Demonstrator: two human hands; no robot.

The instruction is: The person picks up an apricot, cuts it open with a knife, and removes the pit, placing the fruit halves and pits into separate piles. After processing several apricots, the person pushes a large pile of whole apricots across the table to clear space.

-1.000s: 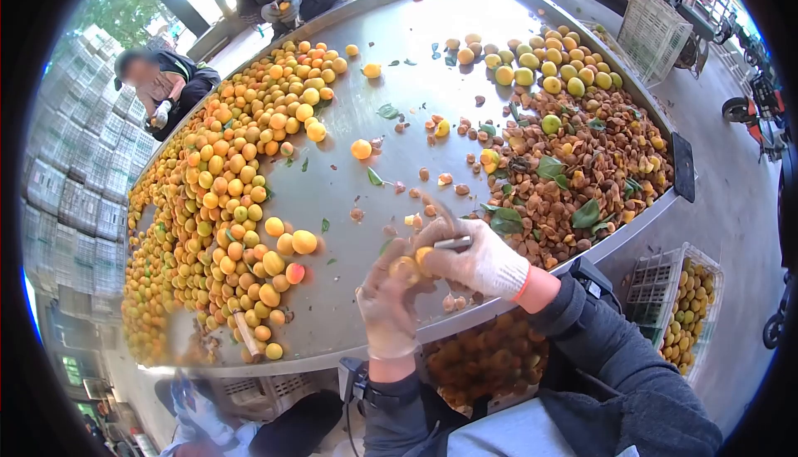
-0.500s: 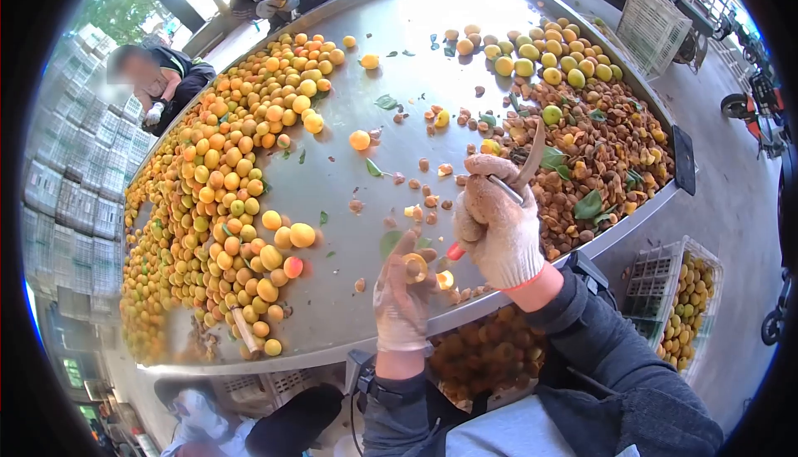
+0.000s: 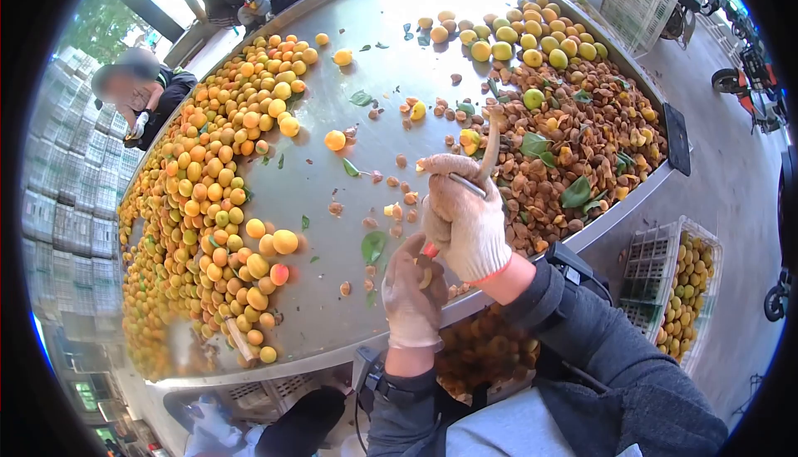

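Note:
My right hand (image 3: 467, 224), in a stained white glove, is closed around a curved knife (image 3: 492, 148). Its brownish blade points up past the fist, and a red end shows below near my left hand. My left hand (image 3: 413, 295), gloved too, has its fingers curled around a cut apricot (image 3: 426, 277), mostly hidden by the fingers. Both hands are close together above the near edge of the metal table (image 3: 324, 183). Just beyond them lie loose apricot pits (image 3: 370, 223) and a green leaf (image 3: 374, 246).
Whole apricots (image 3: 220, 183) cover the table's left side. A heap of brown pits and scraps (image 3: 573, 158) lies at right, with more apricots (image 3: 532, 37) behind it. A crate of fruit (image 3: 652, 278) stands right of the table. Two people (image 3: 145, 95) work along the far-left side.
My right hand has moved left and down with the knife, its red end now at my left hand. My left fingers have closed further over the cut apricot. The view has shifted slightly.

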